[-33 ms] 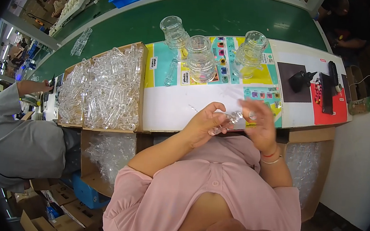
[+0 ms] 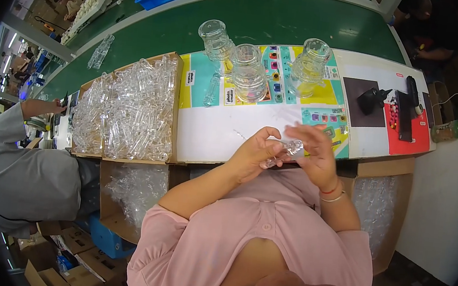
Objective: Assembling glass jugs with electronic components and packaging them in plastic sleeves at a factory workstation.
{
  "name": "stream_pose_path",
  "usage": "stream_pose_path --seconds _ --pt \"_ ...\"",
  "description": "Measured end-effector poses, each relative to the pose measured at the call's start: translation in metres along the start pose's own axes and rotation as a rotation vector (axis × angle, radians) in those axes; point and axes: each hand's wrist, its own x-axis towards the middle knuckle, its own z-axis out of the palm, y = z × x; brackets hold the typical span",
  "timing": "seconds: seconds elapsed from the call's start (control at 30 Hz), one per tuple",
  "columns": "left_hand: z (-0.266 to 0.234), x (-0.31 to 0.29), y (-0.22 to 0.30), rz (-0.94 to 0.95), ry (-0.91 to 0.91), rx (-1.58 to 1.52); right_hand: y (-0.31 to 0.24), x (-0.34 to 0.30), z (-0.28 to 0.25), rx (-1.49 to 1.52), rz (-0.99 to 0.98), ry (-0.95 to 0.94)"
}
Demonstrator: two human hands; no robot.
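My left hand [image 2: 257,154] is closed around a small clear plastic piece [image 2: 294,147], with the piece's knobby end sticking out past the fingertips. Just to its right, my right hand [image 2: 318,157] curls over that end with its fingers apart and slightly smeared by motion. Whether its fingers touch the piece I cannot tell. Beyond the hands stand three clear ribbed jars, one on the left [image 2: 216,40], one in the middle [image 2: 248,73] and one on the right [image 2: 307,68]. A slim clear piece [image 2: 211,90] lies by the left jar.
To the left, an open carton [image 2: 176,109] is heaped with clear plastic pieces [image 2: 140,108]. Lower cartons with clear pieces flank me at left [image 2: 137,189] and right [image 2: 374,206]. Black items lie near a phone-like bar [image 2: 403,116] on the right. A co-worker in grey [image 2: 32,178] sits at left.
My right hand has shifted a little to the left, closer over the end of the clear piece. My left hand keeps its grip, almost in place.
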Motion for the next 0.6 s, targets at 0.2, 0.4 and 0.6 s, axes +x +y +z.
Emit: stream_pose_path --seconds 0.2,0.4,0.6 --pt "-0.03 0.023 -0.004 0.559 0.439 0.554 0.023 0.008 -0.004 0.199 0.072 0.178" --pt "-0.076 0.072 0.043 0.749 0.517 0.728 0.012 0.008 -0.014 0.45 0.232 0.27" --pt "-0.08 0.056 0.043 0.582 0.327 0.638 0.005 0.006 -0.006 0.411 0.157 0.307"
